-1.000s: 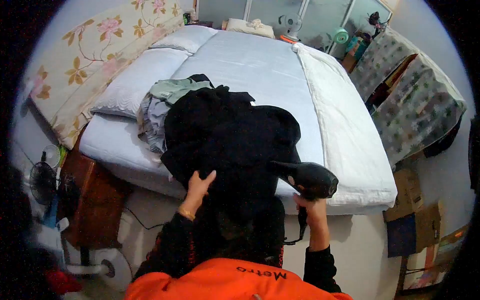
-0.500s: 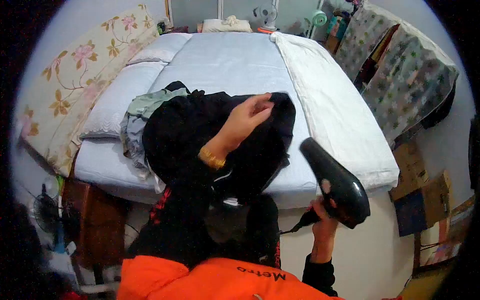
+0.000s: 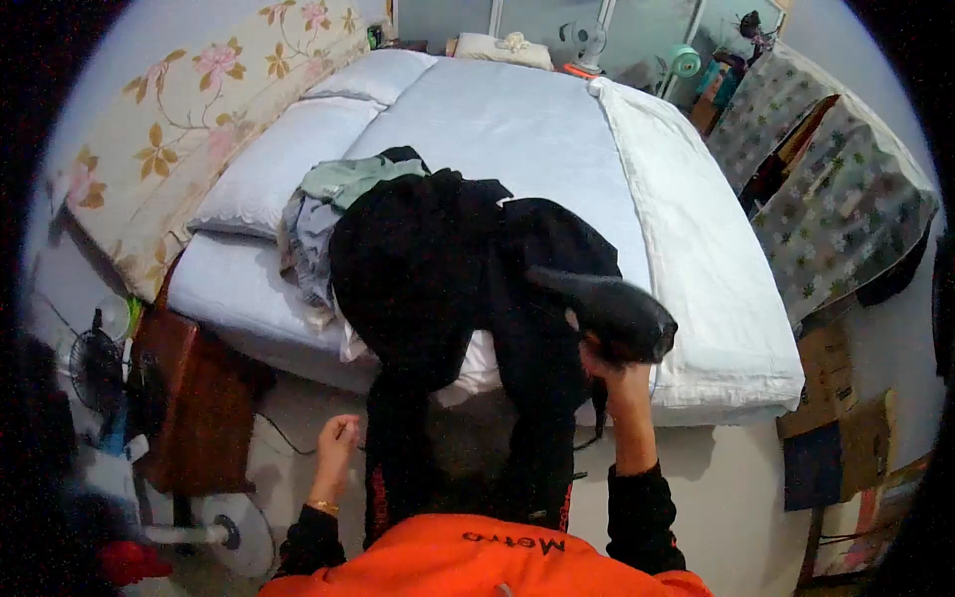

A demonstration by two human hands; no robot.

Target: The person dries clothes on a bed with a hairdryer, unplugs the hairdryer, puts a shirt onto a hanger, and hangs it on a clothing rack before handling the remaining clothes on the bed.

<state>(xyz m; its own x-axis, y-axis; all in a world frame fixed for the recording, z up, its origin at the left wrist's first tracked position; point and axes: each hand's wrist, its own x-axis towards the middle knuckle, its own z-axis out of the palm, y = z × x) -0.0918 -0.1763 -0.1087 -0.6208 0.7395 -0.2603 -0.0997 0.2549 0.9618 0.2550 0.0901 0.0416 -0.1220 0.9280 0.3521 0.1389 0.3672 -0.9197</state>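
Hair dryer [image 3: 619,311] left of cardboard box [image 3: 821,383]

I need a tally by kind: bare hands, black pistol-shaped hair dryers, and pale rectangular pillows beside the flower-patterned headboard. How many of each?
Bare hands: 2 (left hand, right hand)
Black pistol-shaped hair dryer: 1
Pale rectangular pillows: 2
Total: 5

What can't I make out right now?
All in the head view:
Black long-barrelled plastic hair dryer: handle mostly covered by the right hand; body blurred.
Left hand: palm hidden by its curled fingers.
Crumpled black cloth: folds merge, dark on dark.
Thin black cord: far end lost behind black fabric trousers.
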